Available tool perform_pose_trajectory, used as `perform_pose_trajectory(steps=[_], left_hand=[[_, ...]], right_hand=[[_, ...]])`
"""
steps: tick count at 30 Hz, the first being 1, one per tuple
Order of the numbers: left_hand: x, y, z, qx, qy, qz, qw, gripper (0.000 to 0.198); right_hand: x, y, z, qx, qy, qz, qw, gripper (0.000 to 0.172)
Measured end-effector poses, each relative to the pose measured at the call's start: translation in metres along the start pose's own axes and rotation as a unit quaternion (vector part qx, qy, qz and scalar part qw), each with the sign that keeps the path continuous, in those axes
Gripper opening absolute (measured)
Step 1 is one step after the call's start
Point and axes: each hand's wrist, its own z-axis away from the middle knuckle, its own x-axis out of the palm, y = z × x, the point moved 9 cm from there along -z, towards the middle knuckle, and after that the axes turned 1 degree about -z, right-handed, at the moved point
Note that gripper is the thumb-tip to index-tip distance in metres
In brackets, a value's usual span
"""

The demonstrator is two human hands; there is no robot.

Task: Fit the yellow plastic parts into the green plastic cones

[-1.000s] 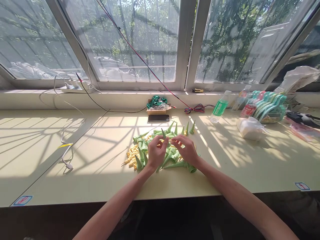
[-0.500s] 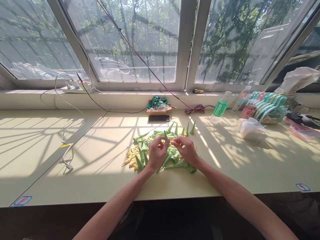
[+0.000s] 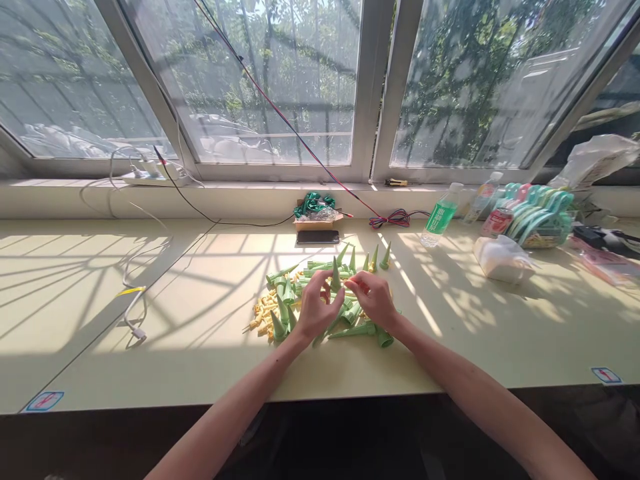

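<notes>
Inside the left hand (image 3: 319,307), a pointed green cone (image 3: 335,275) is gripped upright; beside it, the right hand (image 3: 374,300) sits close, grip unclear: two-handed handling, seemingly calling for steadiness

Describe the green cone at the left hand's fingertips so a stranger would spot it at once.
Below the windows, find the cluster of green cones and yellow pieces on the table. Over it, go to the left hand. The green cone at its fingertips points upward, held between finger and thumb, while the other upright cones stand farther back, beyond the fingers.
</notes>
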Motion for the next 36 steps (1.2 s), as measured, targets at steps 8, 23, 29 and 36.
perform_pose_trajectory(steps=[8, 23, 29, 36], left_hand=[[0.004, -0.005, 0.001, 0.006, -0.017, -0.024, 1.000, 0.035], [0.006, -0.009, 0.001, -0.006, -0.012, -0.026, 1.000, 0.028], [0.006, -0.006, 0.001, 0.003, -0.015, -0.021, 1.000, 0.026], [0.008, -0.001, 0.001, 0.004, -0.034, -0.012, 0.999, 0.029]], right_hand=[[0.000, 0.001, 0.000, 0.007, -0.002, 0.002, 1.000, 0.032], [0.002, -0.006, 0.000, -0.022, -0.012, 0.014, 1.000, 0.047], [0.002, -0.010, 0.000, -0.030, -0.012, 0.013, 0.999, 0.049], [0.001, -0.010, -0.001, -0.029, -0.005, 0.018, 0.999, 0.047]])
